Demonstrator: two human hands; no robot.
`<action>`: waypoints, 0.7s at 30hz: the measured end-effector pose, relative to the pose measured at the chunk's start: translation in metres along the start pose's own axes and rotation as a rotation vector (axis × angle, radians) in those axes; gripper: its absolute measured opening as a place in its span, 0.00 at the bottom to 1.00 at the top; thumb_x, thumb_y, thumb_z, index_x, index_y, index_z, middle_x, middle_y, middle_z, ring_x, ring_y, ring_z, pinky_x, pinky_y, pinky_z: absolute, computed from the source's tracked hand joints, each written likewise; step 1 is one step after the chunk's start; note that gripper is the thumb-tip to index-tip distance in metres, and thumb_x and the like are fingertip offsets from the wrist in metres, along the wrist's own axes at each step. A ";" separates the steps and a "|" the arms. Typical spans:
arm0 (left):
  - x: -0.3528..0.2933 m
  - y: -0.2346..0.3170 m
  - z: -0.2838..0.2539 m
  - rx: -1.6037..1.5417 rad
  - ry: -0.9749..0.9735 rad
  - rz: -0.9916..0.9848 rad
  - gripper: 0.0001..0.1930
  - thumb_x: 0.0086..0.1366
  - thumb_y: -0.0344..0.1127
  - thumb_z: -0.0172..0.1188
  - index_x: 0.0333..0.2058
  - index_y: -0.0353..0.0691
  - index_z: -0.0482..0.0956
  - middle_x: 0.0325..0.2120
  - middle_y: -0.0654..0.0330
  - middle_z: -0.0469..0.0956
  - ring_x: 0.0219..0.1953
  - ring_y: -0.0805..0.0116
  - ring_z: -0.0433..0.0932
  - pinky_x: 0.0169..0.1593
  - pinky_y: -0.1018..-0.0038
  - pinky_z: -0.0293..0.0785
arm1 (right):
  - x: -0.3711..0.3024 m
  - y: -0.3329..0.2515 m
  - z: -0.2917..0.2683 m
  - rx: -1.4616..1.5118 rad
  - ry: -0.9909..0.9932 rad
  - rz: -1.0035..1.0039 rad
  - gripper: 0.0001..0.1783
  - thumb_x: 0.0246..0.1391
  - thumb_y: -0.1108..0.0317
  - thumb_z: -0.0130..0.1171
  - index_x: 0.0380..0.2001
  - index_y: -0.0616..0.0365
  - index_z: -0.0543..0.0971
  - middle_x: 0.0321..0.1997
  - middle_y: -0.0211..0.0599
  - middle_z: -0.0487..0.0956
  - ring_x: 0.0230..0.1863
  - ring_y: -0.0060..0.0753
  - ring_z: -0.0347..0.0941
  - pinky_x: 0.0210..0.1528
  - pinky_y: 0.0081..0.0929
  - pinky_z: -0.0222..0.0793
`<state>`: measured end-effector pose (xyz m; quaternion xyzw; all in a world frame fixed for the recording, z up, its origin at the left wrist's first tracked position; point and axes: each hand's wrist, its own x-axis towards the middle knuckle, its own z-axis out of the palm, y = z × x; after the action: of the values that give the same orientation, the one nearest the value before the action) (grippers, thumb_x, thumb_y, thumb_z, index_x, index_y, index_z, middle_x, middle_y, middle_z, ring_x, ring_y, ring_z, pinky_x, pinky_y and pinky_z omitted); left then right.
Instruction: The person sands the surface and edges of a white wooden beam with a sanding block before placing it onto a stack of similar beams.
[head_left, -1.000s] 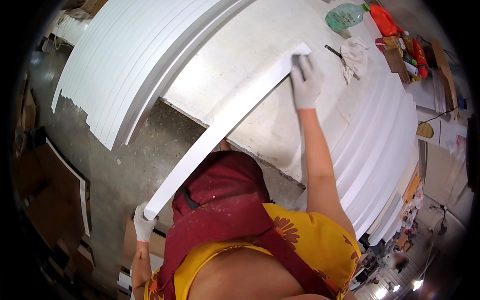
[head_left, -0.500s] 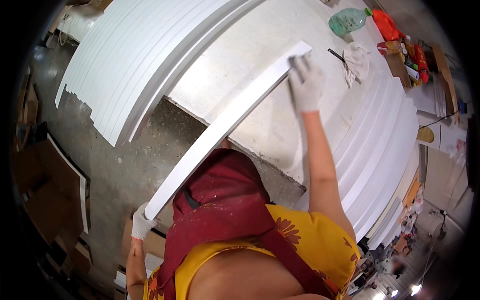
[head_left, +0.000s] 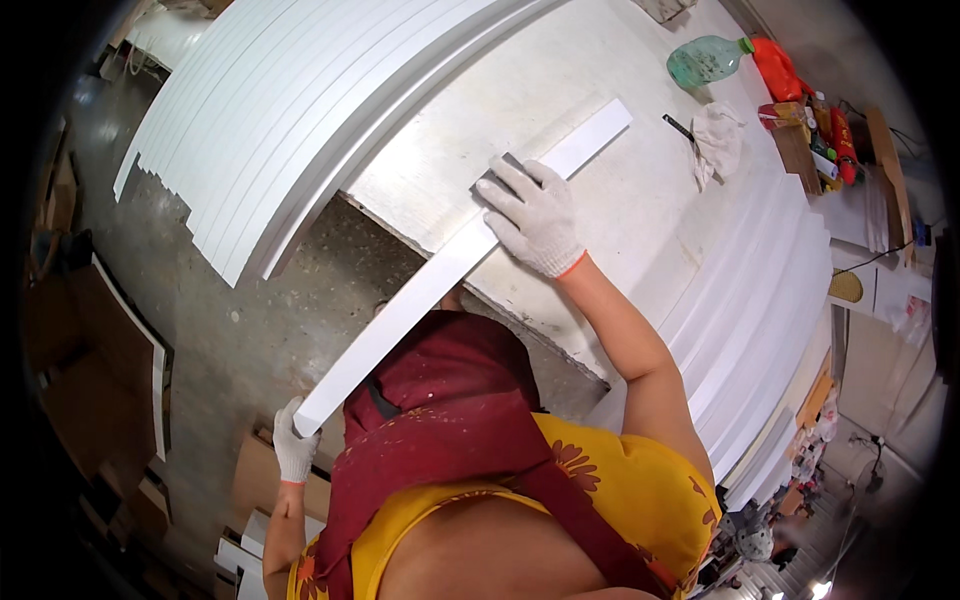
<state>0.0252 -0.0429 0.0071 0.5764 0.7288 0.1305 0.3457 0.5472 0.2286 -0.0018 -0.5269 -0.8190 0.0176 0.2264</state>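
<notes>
A long white strip point(head_left: 590, 138) runs slantwise from beside my body up across a pale worktable point(head_left: 430, 140). Its near end is gripped by my left hand point(head_left: 296, 443), gloved in white knit, with fingers around the end. My right hand point(head_left: 535, 215), in a like glove with an orange cuff, presses on the strip a little past its middle. Under its fingers sits a flat dark-grey block, like a sanding block point(head_left: 487, 184), mostly hidden by the hand.
White strips point(head_left: 290, 110) lie side by side at the left, and more are stacked point(head_left: 750, 290) at the right. Further back are a green plastic bottle point(head_left: 705, 62), a white rag point(head_left: 717, 140), a black-handled tool point(head_left: 678, 127) and a box of bottles point(head_left: 795, 150).
My right hand has slid with the block from near the strip's far end back toward its middle. My left hand keeps its grip on the near end.
</notes>
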 end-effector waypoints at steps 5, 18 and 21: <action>0.003 0.002 -0.003 0.043 -0.026 0.026 0.32 0.44 0.23 0.69 0.53 0.40 0.79 0.41 0.52 0.78 0.46 0.52 0.79 0.51 0.64 0.75 | 0.042 0.105 -0.040 -0.230 0.099 0.430 0.19 0.55 0.58 0.57 0.50 0.38 0.83 0.62 0.32 0.78 0.57 0.47 0.74 0.60 0.41 0.69; -0.004 0.002 0.005 0.012 0.027 -0.004 0.29 0.45 0.25 0.70 0.51 0.39 0.80 0.39 0.53 0.79 0.43 0.54 0.80 0.50 0.66 0.75 | 0.017 0.008 -0.023 -0.095 -0.006 0.100 0.18 0.56 0.60 0.57 0.50 0.36 0.83 0.63 0.34 0.77 0.58 0.47 0.75 0.61 0.43 0.67; 0.005 0.018 0.001 0.031 0.018 0.015 0.30 0.45 0.26 0.71 0.52 0.39 0.80 0.39 0.52 0.79 0.43 0.53 0.80 0.50 0.66 0.75 | 0.045 0.113 -0.035 -0.391 0.139 0.414 0.17 0.60 0.56 0.55 0.52 0.37 0.81 0.57 0.29 0.78 0.50 0.49 0.77 0.57 0.42 0.69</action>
<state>0.0391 -0.0326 0.0152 0.5861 0.7293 0.1271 0.3293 0.6427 0.3106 0.0154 -0.7164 -0.6644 -0.1311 0.1677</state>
